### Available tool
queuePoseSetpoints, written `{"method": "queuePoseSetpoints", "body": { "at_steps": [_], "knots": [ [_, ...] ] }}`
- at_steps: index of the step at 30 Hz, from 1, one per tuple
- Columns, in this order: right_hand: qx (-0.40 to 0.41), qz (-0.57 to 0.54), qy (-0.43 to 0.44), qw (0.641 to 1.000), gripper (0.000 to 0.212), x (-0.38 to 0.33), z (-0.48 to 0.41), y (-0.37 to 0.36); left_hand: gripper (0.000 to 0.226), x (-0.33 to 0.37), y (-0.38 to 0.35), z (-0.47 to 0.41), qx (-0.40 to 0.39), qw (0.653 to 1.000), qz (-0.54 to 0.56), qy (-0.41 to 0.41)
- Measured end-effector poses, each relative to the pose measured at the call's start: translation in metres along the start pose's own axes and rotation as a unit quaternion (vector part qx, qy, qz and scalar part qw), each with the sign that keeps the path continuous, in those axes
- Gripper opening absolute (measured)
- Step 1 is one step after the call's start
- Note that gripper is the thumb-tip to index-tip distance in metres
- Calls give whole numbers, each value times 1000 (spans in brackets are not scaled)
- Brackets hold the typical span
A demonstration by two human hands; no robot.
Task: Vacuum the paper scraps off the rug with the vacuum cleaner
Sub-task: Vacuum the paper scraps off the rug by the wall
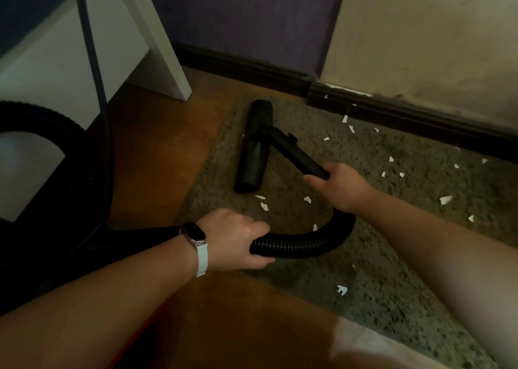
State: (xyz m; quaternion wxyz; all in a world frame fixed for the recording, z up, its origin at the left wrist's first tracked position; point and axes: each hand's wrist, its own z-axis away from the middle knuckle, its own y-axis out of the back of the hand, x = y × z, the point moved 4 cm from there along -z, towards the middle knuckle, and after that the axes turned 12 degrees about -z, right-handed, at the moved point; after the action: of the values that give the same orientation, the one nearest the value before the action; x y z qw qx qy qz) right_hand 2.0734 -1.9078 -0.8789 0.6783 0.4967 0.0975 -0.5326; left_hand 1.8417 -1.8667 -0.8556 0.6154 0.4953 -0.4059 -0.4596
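Scrap-strewn rug [364, 256]; left hand [235, 239] fingers wrap hose [302, 242]; right hand [339, 185] (outstretched) clasps wand [294, 151].

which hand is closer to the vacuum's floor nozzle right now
Right. The right hand grips the rigid tube just behind the floor nozzle; the left hand holds the ribbed hose farther back, nearer the person.

We've got 1 view only, head cam, wide-angle, so nothing shared w/ a 2nd view. It looks fwd and steeply down from above the person's arms. Near edge: both forearms, left hand [238, 238] and right hand [340, 185] mid-frame, close. Rug [378, 256] fills centre-right, wood floor [157, 150] left. Far: baseboard [420, 116] and wall, corner top-centre. Edges bow from lens distortion.
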Motion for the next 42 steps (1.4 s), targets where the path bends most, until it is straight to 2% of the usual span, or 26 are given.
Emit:
{"method": "queuePoseSetpoints", "body": {
  "at_steps": [8,14,17,25,31,36,42],
  "knots": [
    [28,-19,-37,999,34,25,29,-1,39,9,-5,-1,37,998,-5,-46],
    [30,59,-7,998,29,-10,12,5,37,4,-6,-3,49,998,3,-32],
    [28,93,6,995,36,-30,-7,7,38,-3,-5,-4,53,998,24,-13],
    [18,118,31,992,41,-54,-36,1,44,-14,-6,2,-5,998,41,39],
    [16,93,38,995,44,-57,-44,-6,43,-14,-4,2,-45,996,54,54],
    [15,93,43,995,44,-61,-44,-8,43,-13,-2,4,-55,995,54,65],
    [7,73,24,997,46,-34,-27,-2,44,-5,2,4,-59,996,31,51]
  ]
}}
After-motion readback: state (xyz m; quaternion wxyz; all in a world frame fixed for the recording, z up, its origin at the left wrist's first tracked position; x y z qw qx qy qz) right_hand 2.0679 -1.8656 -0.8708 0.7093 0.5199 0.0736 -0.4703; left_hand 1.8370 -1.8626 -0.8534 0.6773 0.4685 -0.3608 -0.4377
